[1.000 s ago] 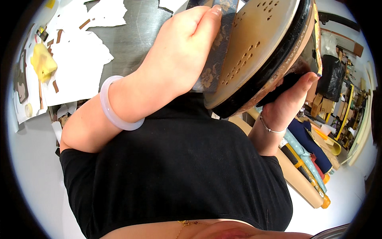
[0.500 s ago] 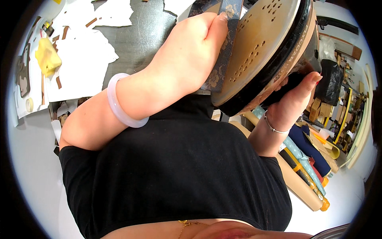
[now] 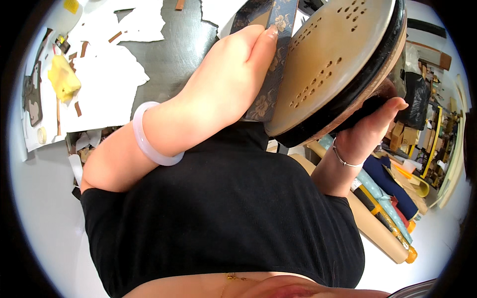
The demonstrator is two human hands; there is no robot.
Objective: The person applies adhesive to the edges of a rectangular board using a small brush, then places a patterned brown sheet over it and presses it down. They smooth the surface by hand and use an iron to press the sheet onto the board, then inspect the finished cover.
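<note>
At upper centre, the left hand (image 3: 231, 74) clasps a flowered box (image 3: 263, 107); the right hand (image 3: 365, 126) grips an iron (image 3: 343, 54), little room between. Upper left, papers (image 3: 109, 79) reach the edge of the grey counter (image 3: 181, 44); rolls (image 3: 376, 226) lie lower right.

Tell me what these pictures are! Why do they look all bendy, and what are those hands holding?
There's no robot here, just a person's own two hands. The pictures come from a camera worn on the head, looking down. Its very wide lens bends straight edges, and the corners are black.

The left hand holds a dark, flower-patterned piece. The right hand holds an iron, tipped so its flat plate with little holes faces the patterned piece.

On the grey table lie torn white paper, brown strips and a yellow lump, maybe a sponge.
</note>
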